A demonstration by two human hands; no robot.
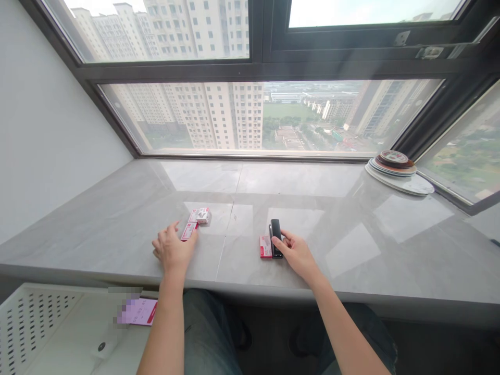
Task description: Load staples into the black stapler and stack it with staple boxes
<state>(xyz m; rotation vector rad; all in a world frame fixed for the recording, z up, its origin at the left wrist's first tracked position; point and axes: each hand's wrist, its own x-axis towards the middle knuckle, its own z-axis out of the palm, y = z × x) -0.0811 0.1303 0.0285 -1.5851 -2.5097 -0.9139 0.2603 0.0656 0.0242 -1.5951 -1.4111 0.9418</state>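
Note:
My right hand rests on the grey stone sill with its thumb and fingers closed round a black stapler that lies flat. A small red staple box lies just left of the stapler, touching it. My left hand lies flat on the sill, fingers apart, with its fingertips on another small red box. A red and white box sits just beyond that one.
A stack of round plates and coasters stands at the far right corner by the window. Below the sill on the left is a white perforated bin with a pink card on it. My knees are under the sill's front edge.

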